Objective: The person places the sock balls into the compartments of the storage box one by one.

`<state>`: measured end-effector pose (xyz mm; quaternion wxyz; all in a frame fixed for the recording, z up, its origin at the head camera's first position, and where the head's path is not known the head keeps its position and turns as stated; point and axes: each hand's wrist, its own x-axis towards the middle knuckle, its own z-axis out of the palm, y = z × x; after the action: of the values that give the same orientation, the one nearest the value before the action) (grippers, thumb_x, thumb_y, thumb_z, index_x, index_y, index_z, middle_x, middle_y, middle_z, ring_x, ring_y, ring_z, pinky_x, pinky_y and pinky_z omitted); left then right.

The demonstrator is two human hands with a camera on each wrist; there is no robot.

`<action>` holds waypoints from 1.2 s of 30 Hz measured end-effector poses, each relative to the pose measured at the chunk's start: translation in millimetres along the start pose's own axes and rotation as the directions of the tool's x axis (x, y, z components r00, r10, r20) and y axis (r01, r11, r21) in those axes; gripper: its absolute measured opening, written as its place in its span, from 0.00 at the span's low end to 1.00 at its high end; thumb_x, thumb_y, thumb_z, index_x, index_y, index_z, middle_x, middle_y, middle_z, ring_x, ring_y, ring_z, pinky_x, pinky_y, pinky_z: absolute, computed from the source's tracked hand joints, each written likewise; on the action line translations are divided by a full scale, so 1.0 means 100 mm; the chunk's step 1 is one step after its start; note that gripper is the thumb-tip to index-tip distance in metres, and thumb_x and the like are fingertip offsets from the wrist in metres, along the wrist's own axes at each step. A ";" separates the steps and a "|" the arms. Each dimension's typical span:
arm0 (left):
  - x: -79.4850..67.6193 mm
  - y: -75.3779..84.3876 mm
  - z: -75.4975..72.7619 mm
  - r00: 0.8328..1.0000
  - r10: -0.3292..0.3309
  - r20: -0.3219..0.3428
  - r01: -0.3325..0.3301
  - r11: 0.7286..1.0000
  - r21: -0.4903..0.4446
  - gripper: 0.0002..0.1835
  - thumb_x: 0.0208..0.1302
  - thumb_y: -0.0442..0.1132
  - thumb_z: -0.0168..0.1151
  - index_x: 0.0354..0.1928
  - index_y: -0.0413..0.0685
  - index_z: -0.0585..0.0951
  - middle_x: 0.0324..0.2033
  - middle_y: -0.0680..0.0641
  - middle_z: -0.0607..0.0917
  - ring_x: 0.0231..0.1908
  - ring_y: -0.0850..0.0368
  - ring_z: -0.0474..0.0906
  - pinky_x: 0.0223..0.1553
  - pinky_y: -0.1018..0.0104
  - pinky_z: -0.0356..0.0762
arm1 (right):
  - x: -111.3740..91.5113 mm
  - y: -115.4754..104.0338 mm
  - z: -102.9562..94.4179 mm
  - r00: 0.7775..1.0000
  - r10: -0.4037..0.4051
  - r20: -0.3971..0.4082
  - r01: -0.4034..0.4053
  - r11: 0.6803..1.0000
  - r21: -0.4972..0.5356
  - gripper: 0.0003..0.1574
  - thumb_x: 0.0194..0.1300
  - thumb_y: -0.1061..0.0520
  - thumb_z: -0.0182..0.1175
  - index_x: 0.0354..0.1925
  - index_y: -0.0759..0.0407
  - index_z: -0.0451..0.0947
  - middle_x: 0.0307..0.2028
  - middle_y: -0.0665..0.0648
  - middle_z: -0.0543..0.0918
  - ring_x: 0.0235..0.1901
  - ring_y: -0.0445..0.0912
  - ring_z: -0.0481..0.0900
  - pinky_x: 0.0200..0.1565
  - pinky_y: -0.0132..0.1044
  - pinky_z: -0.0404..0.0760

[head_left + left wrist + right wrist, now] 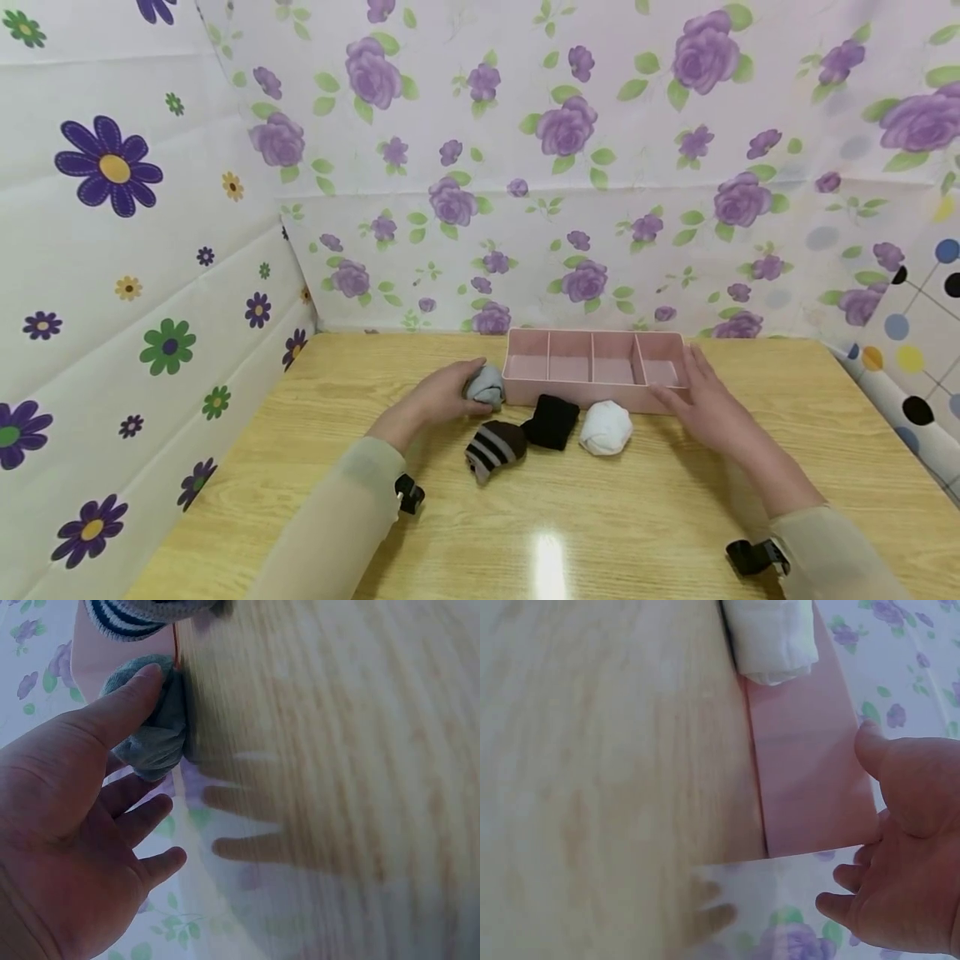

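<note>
Nearest the person, just in front of the pink organizer tray (592, 392), three rolled socks sit on the tabletop (525, 517): striped brown sock (495, 448), black sock (552, 421), white sock (606, 427), close together in a row. Left hand (438, 398) is at the tray's left end, thumb and fingers closing around the grey sock roll (486, 386) (wrist view shows the thumb pressed on it, the other fingers looser). Right hand (708, 400) rests flat against the tray's right end, fingers straight, holding nothing, looks like it's steadying it. All four tray compartments look empty. Step in hand, I'd say: picking up the first sock. Next move likely calls for lifting it over the tray's front wall into a compartment.
</note>
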<state>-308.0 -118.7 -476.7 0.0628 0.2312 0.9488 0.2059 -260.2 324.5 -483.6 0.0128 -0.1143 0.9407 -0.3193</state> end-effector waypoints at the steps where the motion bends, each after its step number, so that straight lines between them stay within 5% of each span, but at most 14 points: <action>1: 0.01 -0.01 0.01 1.000 0.000 -0.001 0.000 1.000 0.003 0.49 0.73 0.49 0.78 0.86 0.38 0.63 0.77 0.34 0.74 0.72 0.38 0.75 0.74 0.43 0.72 | 0.01 0.01 0.01 1.000 -0.005 0.002 0.005 1.000 0.014 0.66 0.88 0.32 0.51 0.86 0.69 0.22 0.84 0.79 0.27 0.80 0.83 0.38 0.74 0.81 0.49; 16: -0.02 0.00 0.04 0.988 -0.069 -0.142 0.066 0.998 -0.024 0.41 0.70 0.47 0.81 0.80 0.42 0.74 0.68 0.37 0.82 0.63 0.42 0.82 0.64 0.43 0.81 | 0.04 0.04 0.03 1.000 -0.001 0.030 -0.002 0.997 0.083 0.67 0.88 0.33 0.50 0.85 0.68 0.18 0.83 0.85 0.34 0.78 0.85 0.44 0.73 0.81 0.52; 26: -0.08 0.03 -0.08 0.949 -0.105 -0.296 0.103 0.994 -0.023 0.42 0.69 0.44 0.82 0.80 0.40 0.74 0.70 0.36 0.81 0.69 0.37 0.78 0.70 0.41 0.77 | 0.06 0.04 0.04 1.000 -0.012 0.019 0.010 0.993 0.121 0.59 0.92 0.38 0.44 0.85 0.74 0.21 0.81 0.87 0.37 0.79 0.85 0.43 0.74 0.81 0.50; 36: -0.08 0.15 -0.21 0.927 -0.061 -0.371 0.054 0.998 -0.031 0.46 0.68 0.45 0.83 0.82 0.43 0.71 0.71 0.38 0.80 0.70 0.40 0.78 0.70 0.42 0.77 | 0.05 0.01 0.05 1.000 0.007 0.019 -0.010 0.993 0.119 0.62 0.91 0.36 0.46 0.84 0.73 0.20 0.82 0.87 0.35 0.79 0.84 0.41 0.75 0.80 0.49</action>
<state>-299.4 -117.3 -451.4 -0.1097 0.1596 0.9477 0.2535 -265.3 321.3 -488.1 0.0298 -0.1123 0.9202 -0.3738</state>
